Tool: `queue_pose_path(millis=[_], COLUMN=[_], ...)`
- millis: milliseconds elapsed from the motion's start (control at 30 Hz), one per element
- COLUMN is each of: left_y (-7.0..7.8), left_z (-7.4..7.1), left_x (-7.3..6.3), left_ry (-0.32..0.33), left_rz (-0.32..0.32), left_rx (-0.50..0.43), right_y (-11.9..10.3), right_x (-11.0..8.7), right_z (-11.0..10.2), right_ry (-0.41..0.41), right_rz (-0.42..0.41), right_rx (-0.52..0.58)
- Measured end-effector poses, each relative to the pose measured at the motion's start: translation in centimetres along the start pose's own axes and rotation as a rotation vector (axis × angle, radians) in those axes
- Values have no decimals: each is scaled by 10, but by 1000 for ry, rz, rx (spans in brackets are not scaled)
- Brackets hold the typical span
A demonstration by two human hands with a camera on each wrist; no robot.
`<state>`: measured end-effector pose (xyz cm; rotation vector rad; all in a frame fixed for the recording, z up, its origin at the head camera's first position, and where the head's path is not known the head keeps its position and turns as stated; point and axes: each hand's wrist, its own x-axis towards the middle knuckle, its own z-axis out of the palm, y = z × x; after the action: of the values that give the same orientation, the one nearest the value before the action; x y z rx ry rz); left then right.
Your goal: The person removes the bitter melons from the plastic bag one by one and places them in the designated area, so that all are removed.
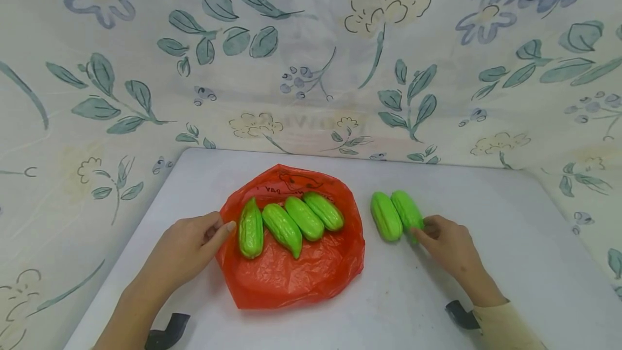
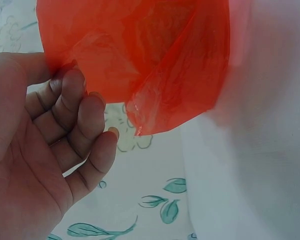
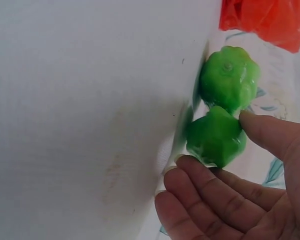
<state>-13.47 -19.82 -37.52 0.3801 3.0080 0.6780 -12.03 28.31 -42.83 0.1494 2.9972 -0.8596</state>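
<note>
A red plastic bag lies on the white table, several glossy green cucumbers in a row on top of it. At its left edge, my left hand pinches the plastic between thumb and fingers; the left wrist view shows the thin red film passing behind the fingertips. Right of the bag, two more cucumbers lie side by side. My right hand holds the right one near its lower end, thumb on one side and fingers on the other. The left one of the pair lies close against it.
The white table meets a floral-patterned cloth behind and at both sides. Dark curved pieces show beside each wrist, one at the left and another at the right.
</note>
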Motion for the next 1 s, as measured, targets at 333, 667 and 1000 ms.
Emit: queue_pose_path(millis=[333, 667, 1000], left_y=[-1, 0, 1], left_z=[0, -1, -2], left_x=[0, -1, -2], left_ry=[5, -7, 5], left_rz=[15, -1, -1], left_rx=[4, -5, -1], right_y=[-1, -2, -1], right_x=[3, 3, 4], right_z=[-3, -7, -8], right_ry=[-36, -62, -82], right_rz=[1, -4, 5], right_rx=[-21, -40, -53])
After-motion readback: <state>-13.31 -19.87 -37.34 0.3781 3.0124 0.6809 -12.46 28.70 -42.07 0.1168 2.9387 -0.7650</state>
